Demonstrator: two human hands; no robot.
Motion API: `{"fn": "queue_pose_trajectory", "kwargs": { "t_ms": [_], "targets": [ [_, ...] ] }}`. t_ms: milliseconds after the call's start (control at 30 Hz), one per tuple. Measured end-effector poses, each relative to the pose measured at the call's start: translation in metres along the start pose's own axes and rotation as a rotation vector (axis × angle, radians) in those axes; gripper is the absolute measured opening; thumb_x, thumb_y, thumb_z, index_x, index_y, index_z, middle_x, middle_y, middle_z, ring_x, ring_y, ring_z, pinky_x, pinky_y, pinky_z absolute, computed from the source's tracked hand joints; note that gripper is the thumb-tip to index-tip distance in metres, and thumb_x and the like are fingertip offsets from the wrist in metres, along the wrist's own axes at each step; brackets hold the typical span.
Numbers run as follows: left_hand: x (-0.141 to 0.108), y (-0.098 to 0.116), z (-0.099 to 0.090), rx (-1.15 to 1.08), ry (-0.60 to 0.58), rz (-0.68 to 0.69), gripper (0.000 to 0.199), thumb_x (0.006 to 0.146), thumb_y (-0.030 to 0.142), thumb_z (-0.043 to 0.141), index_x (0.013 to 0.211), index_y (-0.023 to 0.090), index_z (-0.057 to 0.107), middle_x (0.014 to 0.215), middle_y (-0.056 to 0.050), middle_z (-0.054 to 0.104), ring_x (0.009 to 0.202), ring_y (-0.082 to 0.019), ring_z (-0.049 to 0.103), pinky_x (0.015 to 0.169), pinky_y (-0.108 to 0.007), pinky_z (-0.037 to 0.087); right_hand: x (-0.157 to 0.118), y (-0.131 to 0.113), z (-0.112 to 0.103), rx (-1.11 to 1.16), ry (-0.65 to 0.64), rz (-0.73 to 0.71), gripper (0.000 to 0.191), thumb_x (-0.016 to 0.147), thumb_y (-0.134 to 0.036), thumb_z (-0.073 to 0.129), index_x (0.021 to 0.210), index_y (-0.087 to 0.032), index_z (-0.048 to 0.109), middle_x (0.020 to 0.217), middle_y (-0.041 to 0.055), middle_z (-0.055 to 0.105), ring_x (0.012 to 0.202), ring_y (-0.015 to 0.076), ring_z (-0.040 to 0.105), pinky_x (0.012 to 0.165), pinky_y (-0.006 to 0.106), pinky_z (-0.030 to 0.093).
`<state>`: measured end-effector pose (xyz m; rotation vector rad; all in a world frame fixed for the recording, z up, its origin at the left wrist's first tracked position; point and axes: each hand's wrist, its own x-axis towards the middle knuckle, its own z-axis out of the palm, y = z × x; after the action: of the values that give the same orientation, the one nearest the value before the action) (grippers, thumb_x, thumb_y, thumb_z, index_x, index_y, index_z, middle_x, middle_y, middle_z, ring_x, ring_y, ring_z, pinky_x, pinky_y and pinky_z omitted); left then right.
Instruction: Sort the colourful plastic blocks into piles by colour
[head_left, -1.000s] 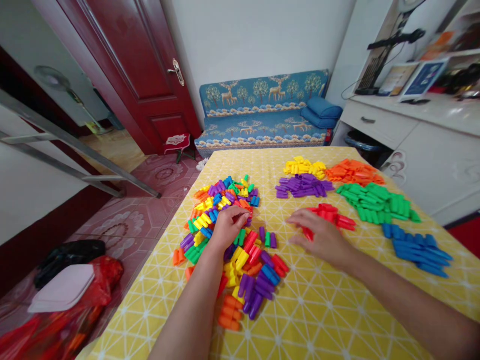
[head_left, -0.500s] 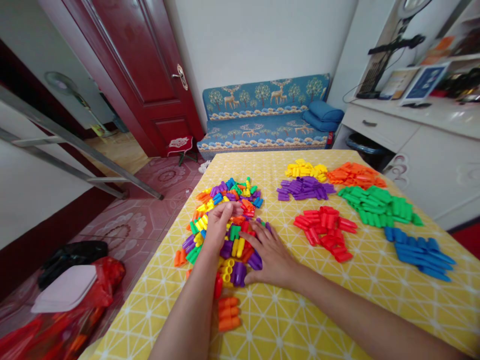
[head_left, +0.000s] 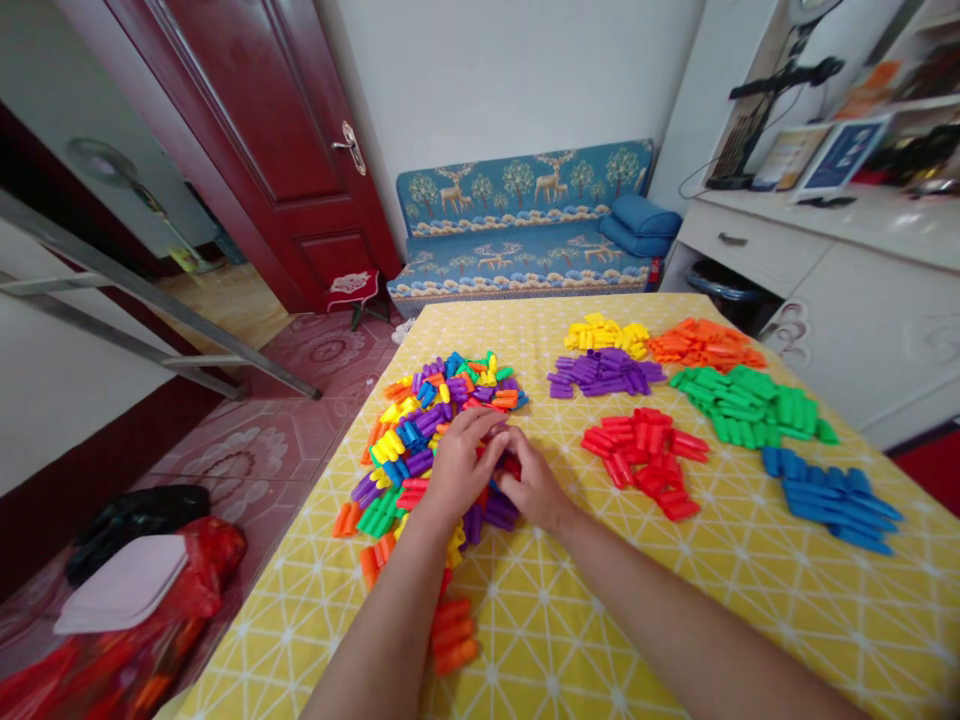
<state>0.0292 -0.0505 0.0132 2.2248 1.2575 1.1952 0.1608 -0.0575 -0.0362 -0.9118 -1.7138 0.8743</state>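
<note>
My two hands meet over the near right part of a mixed heap of colourful plastic building pieces [head_left: 412, 435], made of joined tubes. My left hand [head_left: 461, 465] has its fingers bent and pressed toward the right one; what lies under them is hidden. My right hand [head_left: 536, 490] is closed, thumb and fingers around a red building piece [head_left: 511, 466] that shows only in part. Purple pieces [head_left: 499, 510] lie just below my hands. An orange piece [head_left: 454, 635] rests apart, by my left forearm.
Sorted piles lie to the right: red [head_left: 649, 460], purple [head_left: 604, 372], yellow [head_left: 606, 335], orange [head_left: 705, 343], green [head_left: 750, 405] and blue [head_left: 832, 500]. A yellow patterned cloth [head_left: 600, 620] covers the table. Beyond stand a blue sofa [head_left: 517, 240] and a white cabinet [head_left: 862, 320].
My right hand has gone from spread over the heap to closed beside my left hand. My left hand has lowered slightly and shifted right. The view has turned a little.
</note>
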Motion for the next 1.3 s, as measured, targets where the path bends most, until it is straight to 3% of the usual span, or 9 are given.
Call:
{"fn": "queue_pose_trajectory", "kwargs": {
  "t_ms": [133,233,333,400,500,667,933,1300],
  "targets": [
    [-0.003,-0.009,0.009,0.055,-0.047,-0.009,0.029,0.09,0.026,0.054,0.117,0.02,0.062,0.116,-0.01,0.063,0.108,-0.022,0.058,0.097,-0.036,0.046,0.008,0.012,-0.009,-0.082,0.27,0.028,0.027,0.082,-0.016,0.043,0.107,-0.023,0.053,0.115,0.0071,0.059,0.112,0.0208,0.054,0.094,0.037,0.046],
    [-0.004,-0.014,0.013,0.105,-0.064,-0.042,0.03,0.087,0.024,0.058,0.116,0.019,0.062,0.114,-0.01,0.063,0.106,-0.023,0.059,0.094,-0.037,0.048,0.024,0.028,-0.016,-0.304,0.328,0.006,0.033,0.08,-0.013,0.043,0.11,-0.022,0.055,0.122,0.01,0.055,0.122,0.0227,0.046,0.104,0.042,0.038],
    [-0.005,-0.019,0.014,0.118,-0.037,-0.065,0.03,0.085,0.02,0.059,0.114,0.019,0.063,0.114,-0.009,0.064,0.106,-0.023,0.06,0.094,-0.037,0.048,0.042,0.041,-0.02,-0.527,0.26,0.086,0.055,0.076,-0.012,0.051,0.13,-0.021,0.047,0.137,0.013,0.045,0.132,0.028,0.036,0.108,0.049,0.03],
    [-0.005,-0.022,0.014,0.118,-0.002,-0.084,0.031,0.084,0.018,0.059,0.115,0.02,0.062,0.114,-0.009,0.064,0.106,-0.023,0.06,0.095,-0.038,0.048,0.052,0.044,-0.021,-0.628,0.162,0.135,0.064,0.075,-0.014,0.056,0.137,-0.026,0.043,0.143,0.0111,0.041,0.133,0.0314,0.034,0.107,0.052,0.028],
    [-0.005,-0.025,0.013,0.127,0.053,-0.109,0.036,0.083,0.015,0.057,0.118,0.02,0.06,0.118,-0.01,0.062,0.109,-0.024,0.059,0.097,-0.039,0.047,0.059,0.043,-0.022,-0.686,0.061,0.128,0.059,0.075,-0.013,0.057,0.13,-0.03,0.05,0.138,0.0079,0.048,0.126,0.031,0.042,0.103,0.05,0.032],
    [-0.006,-0.026,0.012,0.159,0.023,-0.103,0.046,0.08,0.012,0.057,0.125,0.022,0.058,0.13,-0.009,0.056,0.116,-0.025,0.057,0.1,-0.04,0.046,0.051,0.039,-0.021,-0.485,0.051,0.074,0.041,0.076,-0.01,0.05,0.114,-0.023,0.059,0.114,0.0072,0.063,0.11,0.0228,0.054,0.097,0.039,0.041],
    [-0.005,-0.021,0.009,0.207,-0.143,-0.066,0.046,0.078,0.014,0.061,0.123,0.027,0.062,0.116,-0.004,0.067,0.103,-0.023,0.062,0.093,-0.037,0.049,0.009,0.034,-0.002,-0.232,0.231,0.037,0.047,0.072,-0.009,0.049,0.118,-0.02,0.054,0.121,0.0097,0.056,0.117,0.0218,0.051,0.104,0.041,0.039],
    [-0.006,-0.026,0.012,0.088,-0.058,-0.049,0.033,0.08,0.011,0.059,0.108,0.025,0.07,0.102,-0.003,0.07,0.092,-0.018,0.065,0.084,-0.03,0.051,0.012,0.024,-0.01,-0.095,0.246,0.051,0.034,0.073,-0.014,0.058,0.106,-0.021,0.064,0.108,0.0069,0.062,0.105,0.021,0.058,0.097,0.039,0.044]
  ]
}}
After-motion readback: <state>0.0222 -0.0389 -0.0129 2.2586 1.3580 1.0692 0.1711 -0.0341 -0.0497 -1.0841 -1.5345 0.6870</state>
